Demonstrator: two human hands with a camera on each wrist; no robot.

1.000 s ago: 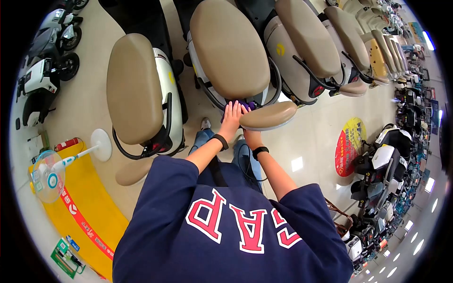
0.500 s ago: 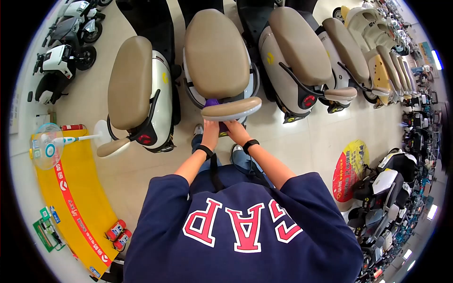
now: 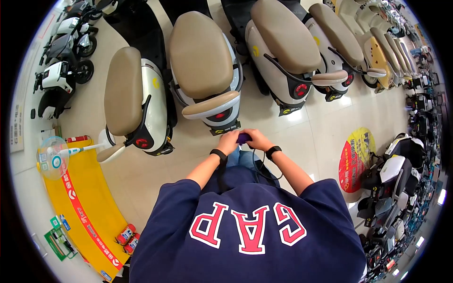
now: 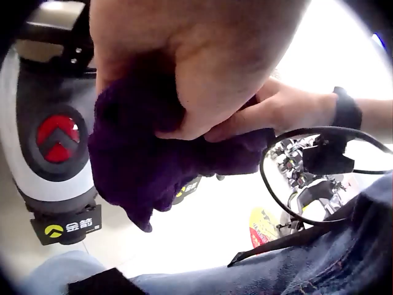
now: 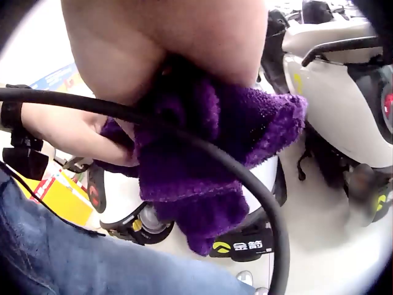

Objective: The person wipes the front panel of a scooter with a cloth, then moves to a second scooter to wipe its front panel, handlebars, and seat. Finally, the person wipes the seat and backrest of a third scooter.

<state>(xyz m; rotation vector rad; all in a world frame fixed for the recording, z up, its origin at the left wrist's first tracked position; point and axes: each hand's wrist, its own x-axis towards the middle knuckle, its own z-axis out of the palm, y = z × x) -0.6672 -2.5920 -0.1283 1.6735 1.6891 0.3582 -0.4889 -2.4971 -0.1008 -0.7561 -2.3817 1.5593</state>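
A crumpled purple cloth is held between both hands in front of the person's waist, just behind a scooter with a tan seat. The left hand grips its left part; in the left wrist view the cloth hangs below that hand, thumb pressed on it. The right hand grips the other side; the right wrist view shows folds of cloth drooping under that hand. Most fingertips are hidden. The scooter's tan backrest and red tail light are just beyond the hands.
More tan-seated scooters stand left and right. At the left are a fan, a yellow floor strip and fire extinguishers. A round floor sticker lies at right. A black cable loops near the right hand.
Both hands have come back from beneath the scooter's backrest toward the body, bringing the purple cloth with them. The view has shifted, and the tail light and plate now show.
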